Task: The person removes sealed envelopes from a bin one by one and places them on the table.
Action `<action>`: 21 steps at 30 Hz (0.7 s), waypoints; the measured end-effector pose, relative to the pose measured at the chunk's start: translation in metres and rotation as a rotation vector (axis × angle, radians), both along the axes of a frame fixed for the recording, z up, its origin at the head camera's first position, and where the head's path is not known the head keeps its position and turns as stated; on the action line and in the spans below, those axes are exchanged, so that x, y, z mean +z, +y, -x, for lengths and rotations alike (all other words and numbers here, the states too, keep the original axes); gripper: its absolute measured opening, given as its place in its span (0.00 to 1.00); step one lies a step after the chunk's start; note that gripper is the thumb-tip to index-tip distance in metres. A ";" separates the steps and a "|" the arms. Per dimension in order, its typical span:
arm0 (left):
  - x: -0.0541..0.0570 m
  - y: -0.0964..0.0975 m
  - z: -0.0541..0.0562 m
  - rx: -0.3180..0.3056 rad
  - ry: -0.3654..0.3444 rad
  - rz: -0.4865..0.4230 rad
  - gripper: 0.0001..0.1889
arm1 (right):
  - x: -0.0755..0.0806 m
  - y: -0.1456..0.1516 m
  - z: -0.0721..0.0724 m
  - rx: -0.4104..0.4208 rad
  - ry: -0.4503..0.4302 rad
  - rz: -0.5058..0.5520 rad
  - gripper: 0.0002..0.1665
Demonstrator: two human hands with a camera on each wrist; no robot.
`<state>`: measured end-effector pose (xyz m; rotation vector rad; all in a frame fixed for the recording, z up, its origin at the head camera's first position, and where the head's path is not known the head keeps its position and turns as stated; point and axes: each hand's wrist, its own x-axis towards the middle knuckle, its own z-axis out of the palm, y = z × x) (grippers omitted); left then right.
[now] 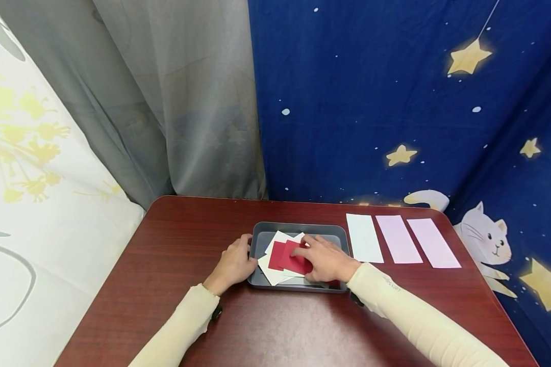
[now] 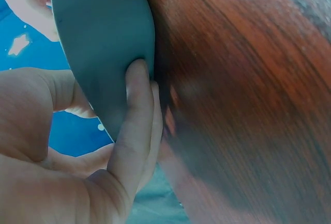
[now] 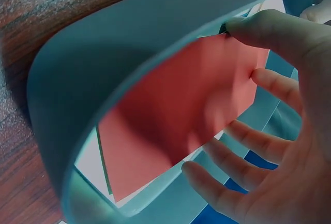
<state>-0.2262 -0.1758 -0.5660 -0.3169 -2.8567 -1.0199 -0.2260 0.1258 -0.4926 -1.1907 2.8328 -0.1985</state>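
A shallow dark grey tray (image 1: 264,285) stands on the table. My left hand (image 1: 236,260) grips its left end, fingers along the outer wall (image 2: 103,38) and thumb at the rim. Inside lie several white cards (image 1: 272,277), overlapping at different angles, with a red card (image 1: 276,256) on top. My right hand (image 1: 328,259) reaches into the tray and holds another red card (image 1: 294,254) that overlaps the first. In the right wrist view, the thumb is at one edge of this red card (image 3: 165,110); the index fingertip presses its face, the other fingers spread along the opposite edge.
Right of the tray, a pale bluish-white paper strip (image 1: 365,238) and two pink strips (image 1: 398,239) (image 1: 433,243) lie in a row on the reddish-brown wooden table (image 1: 193,224). Grey curtain (image 1: 202,102) and blue starry curtain (image 1: 349,102) hang behind the table.
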 end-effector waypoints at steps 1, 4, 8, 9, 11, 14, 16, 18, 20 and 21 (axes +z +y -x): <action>0.000 0.000 0.000 0.002 0.000 0.000 0.34 | 0.000 0.000 0.000 0.003 0.001 0.003 0.37; 0.001 0.001 0.000 0.006 -0.008 -0.007 0.35 | 0.000 0.000 0.001 0.011 0.008 0.016 0.37; -0.005 -0.001 0.004 0.009 -0.014 0.002 0.35 | 0.002 0.001 0.003 0.023 0.012 0.036 0.35; -0.005 -0.001 0.004 0.004 -0.012 0.004 0.35 | 0.003 0.001 0.003 0.020 0.010 0.035 0.35; -0.007 -0.001 0.005 0.000 -0.001 0.008 0.35 | 0.004 0.001 0.003 0.013 -0.001 0.030 0.35; 0.001 0.000 0.001 -0.014 0.021 0.002 0.35 | 0.008 0.002 0.003 -0.004 -0.008 0.018 0.37; 0.004 0.000 0.000 -0.014 0.029 0.000 0.35 | 0.011 0.004 0.003 -0.008 -0.004 0.024 0.37; 0.002 0.000 0.001 -0.010 0.027 0.006 0.35 | 0.014 0.006 0.003 -0.008 0.009 0.035 0.37; -0.002 0.000 0.003 0.002 0.010 0.005 0.36 | 0.018 0.009 0.004 -0.011 0.017 0.049 0.37; -0.006 -0.001 0.005 0.009 0.015 0.010 0.36 | 0.019 0.011 0.004 -0.016 0.017 0.052 0.37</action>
